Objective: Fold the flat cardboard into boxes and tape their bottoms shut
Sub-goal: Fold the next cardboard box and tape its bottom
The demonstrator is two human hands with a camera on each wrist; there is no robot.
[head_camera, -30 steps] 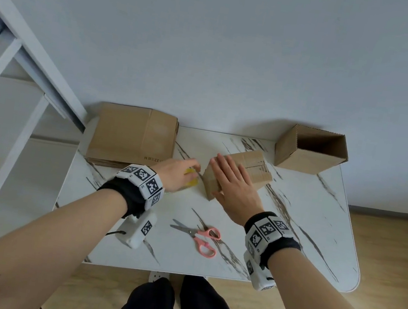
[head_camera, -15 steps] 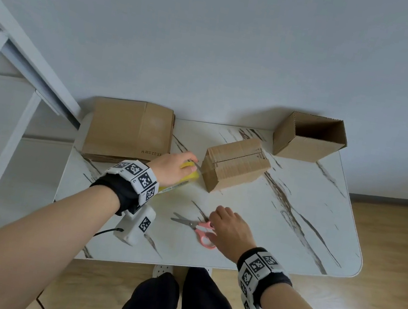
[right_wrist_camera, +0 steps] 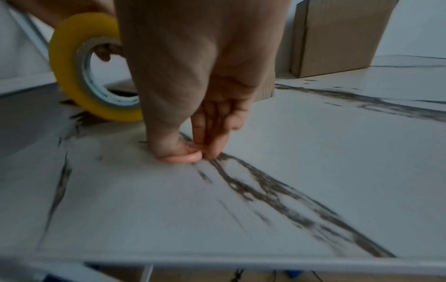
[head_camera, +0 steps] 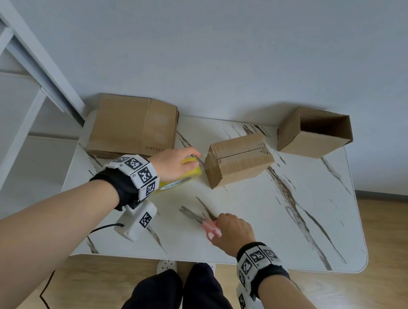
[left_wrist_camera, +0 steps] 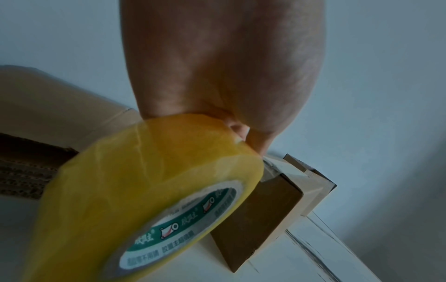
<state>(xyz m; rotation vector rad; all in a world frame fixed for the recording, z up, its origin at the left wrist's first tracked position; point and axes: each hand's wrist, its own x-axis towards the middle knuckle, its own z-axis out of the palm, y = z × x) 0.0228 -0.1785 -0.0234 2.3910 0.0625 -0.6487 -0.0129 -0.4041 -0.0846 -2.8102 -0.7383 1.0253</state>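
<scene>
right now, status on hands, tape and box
Left hand grips tape roll, strip still joined to box. Right hand pinching scissors on table. Nothing in the way.

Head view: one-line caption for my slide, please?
Left hand holds tape roll against small box; right hand grasps scissors.

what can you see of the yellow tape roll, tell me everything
The tape roll is a thick ring of glossy, translucent yellow tape wound on a core whose side label is green and white with printed characters. It stands tilted on edge near the table, just left of the folded box. The left hand holds it from above, fingers curled over the rim. A clear strip runs from the roll onto the box's near corner. Whether the roll touches the tabletop is unclear.
</scene>
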